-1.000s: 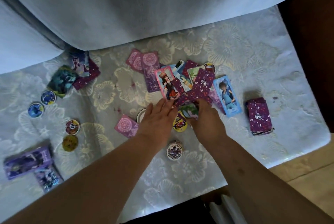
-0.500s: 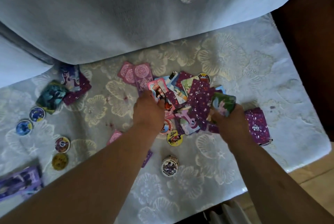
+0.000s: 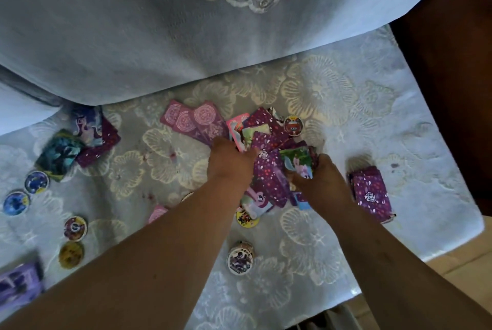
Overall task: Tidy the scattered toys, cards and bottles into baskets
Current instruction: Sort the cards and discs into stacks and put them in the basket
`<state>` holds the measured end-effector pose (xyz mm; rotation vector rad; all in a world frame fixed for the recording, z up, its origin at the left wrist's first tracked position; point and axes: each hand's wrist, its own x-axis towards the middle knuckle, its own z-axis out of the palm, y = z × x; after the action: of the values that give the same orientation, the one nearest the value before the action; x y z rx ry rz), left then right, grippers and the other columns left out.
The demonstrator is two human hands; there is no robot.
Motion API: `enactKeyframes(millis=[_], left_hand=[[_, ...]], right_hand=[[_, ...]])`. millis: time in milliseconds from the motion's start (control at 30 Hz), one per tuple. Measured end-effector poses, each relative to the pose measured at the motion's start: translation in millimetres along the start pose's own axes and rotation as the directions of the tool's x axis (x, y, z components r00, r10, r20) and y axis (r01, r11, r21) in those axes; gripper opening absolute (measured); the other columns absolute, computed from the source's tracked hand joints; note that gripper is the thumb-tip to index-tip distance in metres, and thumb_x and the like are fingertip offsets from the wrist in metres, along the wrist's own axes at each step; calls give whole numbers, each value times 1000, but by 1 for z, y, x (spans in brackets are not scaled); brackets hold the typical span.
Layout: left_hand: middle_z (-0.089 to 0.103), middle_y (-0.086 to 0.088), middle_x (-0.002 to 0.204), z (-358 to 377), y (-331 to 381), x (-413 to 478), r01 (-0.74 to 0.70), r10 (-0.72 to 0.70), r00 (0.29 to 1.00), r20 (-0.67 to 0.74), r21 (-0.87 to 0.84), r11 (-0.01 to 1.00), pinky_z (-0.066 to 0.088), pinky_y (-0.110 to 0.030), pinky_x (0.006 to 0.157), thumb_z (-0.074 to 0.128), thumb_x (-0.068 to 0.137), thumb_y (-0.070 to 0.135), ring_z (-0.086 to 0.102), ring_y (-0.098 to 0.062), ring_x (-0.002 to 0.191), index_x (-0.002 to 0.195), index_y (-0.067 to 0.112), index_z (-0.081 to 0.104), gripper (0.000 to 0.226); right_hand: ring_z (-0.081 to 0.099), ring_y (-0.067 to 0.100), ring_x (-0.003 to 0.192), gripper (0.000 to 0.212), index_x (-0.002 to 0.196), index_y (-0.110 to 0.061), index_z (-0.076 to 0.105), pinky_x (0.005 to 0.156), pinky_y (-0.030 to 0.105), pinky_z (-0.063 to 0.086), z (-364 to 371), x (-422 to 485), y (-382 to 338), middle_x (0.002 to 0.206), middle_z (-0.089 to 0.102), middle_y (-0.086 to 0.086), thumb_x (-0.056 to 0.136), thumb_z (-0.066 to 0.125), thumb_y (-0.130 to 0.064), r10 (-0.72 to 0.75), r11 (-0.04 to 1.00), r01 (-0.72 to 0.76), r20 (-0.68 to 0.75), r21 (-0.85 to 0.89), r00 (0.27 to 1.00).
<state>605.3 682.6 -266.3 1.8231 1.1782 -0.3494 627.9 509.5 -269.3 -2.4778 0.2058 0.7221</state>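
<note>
Head view: at frame centre the left hand point(image 3: 231, 160) and right hand point(image 3: 320, 179) curl inward from either side, clamped on a jumbled heap of purple-backed picture cards point(image 3: 269, 170) on the pale floral cloth point(image 3: 332, 106). A neat purple deck point(image 3: 371, 194) sits just right; round printed discs point(image 3: 240, 261) lie below and at lower left.

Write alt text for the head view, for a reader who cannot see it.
Two bare hands, left hand and right hand, gather a messy pile of cards on a pale floral cloth. A purple card box lies right of the pile; round discs and more cards are scattered to the left.
</note>
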Motion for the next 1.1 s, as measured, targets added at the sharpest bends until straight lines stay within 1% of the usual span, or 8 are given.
enactKeyframes(millis=[100,267,333,467,633,767,867,1100], left_hand=[[64,-14,117,0,7,3,22,-17,999,51,-99,995,52,-43,91,83,73,36,63,-34,106,123,4,49,68],[71,-10,104,-7,8,4,-81,82,989,122,-14,997,54,-39,86,74,84,28,67,-30,97,108,11,68,30],[69,-10,104,-16,5,7,-59,63,997,39,-92,994,54,-40,87,71,86,30,66,-30,96,110,10,65,32],[65,4,88,-42,-8,11,-63,17,989,-149,-310,949,46,-20,60,63,92,26,61,-17,81,104,14,60,17],[71,-3,82,-66,-30,12,66,-209,965,-158,-626,777,57,-45,74,69,85,24,67,-25,75,81,18,60,12],[67,7,62,-77,-34,5,205,-344,939,12,-823,530,49,-19,47,64,93,18,60,-9,49,81,20,60,13],[60,7,60,-83,-32,-11,250,-349,933,86,-854,457,40,-16,40,64,94,20,49,-3,39,79,22,58,16],[75,-1,82,-128,-28,-63,157,-159,983,91,-863,480,56,-24,54,57,96,8,72,-12,68,102,12,64,9]], right_hand=[[62,28,95,45,106,-9,53,78,37,51,4,-5,-2,104,63,11,75,77,-29,-2,997,-1,35,72,999],[66,19,78,38,107,-7,59,62,28,54,-3,-5,-2,97,68,9,75,78,-18,113,941,-120,41,316,993],[66,13,64,32,106,-3,64,51,20,51,-8,-3,0,92,70,12,77,77,-11,184,854,-178,36,488,982],[68,17,72,23,101,-10,66,67,29,54,-12,-9,-1,91,71,9,79,76,-11,273,705,-217,25,675,962],[69,27,79,27,107,-4,67,77,41,55,5,-30,-20,93,72,13,81,72,-12,235,516,-359,274,778,933],[71,23,74,18,105,-5,67,64,35,59,22,-47,-52,89,74,11,88,60,-7,96,309,-514,511,801,854],[69,28,94,27,115,-6,65,76,43,59,31,-60,-76,106,71,13,89,59,-10,47,201,-556,559,806,828],[68,31,98,30,118,-9,63,82,48,56,15,-89,-107,112,70,14,88,61,-10,51,312,-444,452,840,891]])
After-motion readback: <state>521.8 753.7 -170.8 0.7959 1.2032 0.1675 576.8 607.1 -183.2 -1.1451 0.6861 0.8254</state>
